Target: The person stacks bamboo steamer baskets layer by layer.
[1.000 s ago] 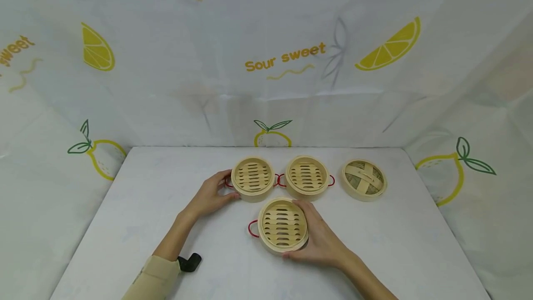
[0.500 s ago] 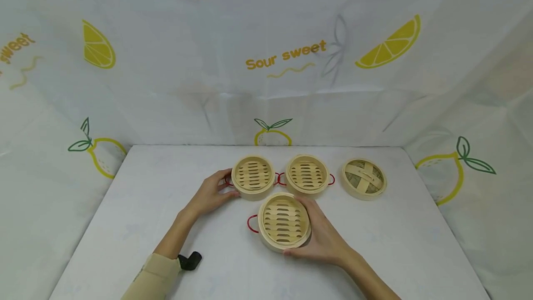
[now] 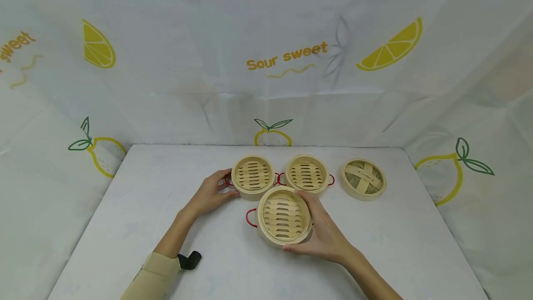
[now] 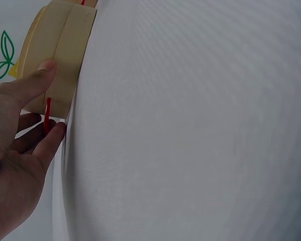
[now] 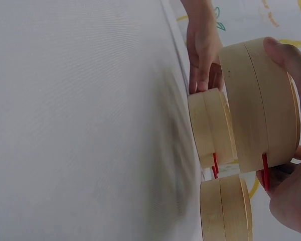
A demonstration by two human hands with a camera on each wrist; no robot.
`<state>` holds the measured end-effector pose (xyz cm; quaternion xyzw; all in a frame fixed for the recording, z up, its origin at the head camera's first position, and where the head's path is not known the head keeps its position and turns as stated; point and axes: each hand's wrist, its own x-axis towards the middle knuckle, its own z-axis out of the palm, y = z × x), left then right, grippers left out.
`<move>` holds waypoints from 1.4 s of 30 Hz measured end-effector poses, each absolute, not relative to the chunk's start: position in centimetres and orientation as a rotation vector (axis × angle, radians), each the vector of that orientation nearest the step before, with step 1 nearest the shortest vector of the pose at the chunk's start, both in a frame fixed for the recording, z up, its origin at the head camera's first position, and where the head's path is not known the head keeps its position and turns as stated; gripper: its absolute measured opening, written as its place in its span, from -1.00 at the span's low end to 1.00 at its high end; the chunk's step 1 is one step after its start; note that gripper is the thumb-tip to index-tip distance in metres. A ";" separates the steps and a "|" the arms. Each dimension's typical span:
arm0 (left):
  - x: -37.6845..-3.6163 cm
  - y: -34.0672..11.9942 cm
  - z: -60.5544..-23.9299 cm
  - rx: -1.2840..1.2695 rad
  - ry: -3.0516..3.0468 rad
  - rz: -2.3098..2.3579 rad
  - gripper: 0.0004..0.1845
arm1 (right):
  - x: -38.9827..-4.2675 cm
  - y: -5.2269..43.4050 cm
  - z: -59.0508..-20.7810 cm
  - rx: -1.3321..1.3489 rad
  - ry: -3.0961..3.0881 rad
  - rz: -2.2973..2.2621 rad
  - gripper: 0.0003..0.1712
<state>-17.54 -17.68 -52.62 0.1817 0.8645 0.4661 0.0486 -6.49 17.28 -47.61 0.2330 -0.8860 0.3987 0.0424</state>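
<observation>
R hand [image 3: 324,235] grips front steamer tray [image 3: 284,215], lifted off table [image 3: 137,207]. L hand [image 3: 211,193] holds back-left tray [image 3: 252,176] near rear edge; fingers curled on its side.

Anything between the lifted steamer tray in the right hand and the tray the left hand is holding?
Nothing visible. The right hand holds the lifted tray just in front of the left tray, which the left hand grips at its side. The middle tray sits beside it, not between.
</observation>
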 end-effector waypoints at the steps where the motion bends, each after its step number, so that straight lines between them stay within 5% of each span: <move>1: -17.5 -17.7 -52.6 0.553 2.636 1.418 -0.13 | -6.5 17.2 -47.6 0.716 -2.709 1.221 0.52; 42: -17.6 -18.0 -52.8 0.597 2.638 1.405 -0.19 | -9.6 14.4 -46.4 0.660 -2.653 1.305 0.50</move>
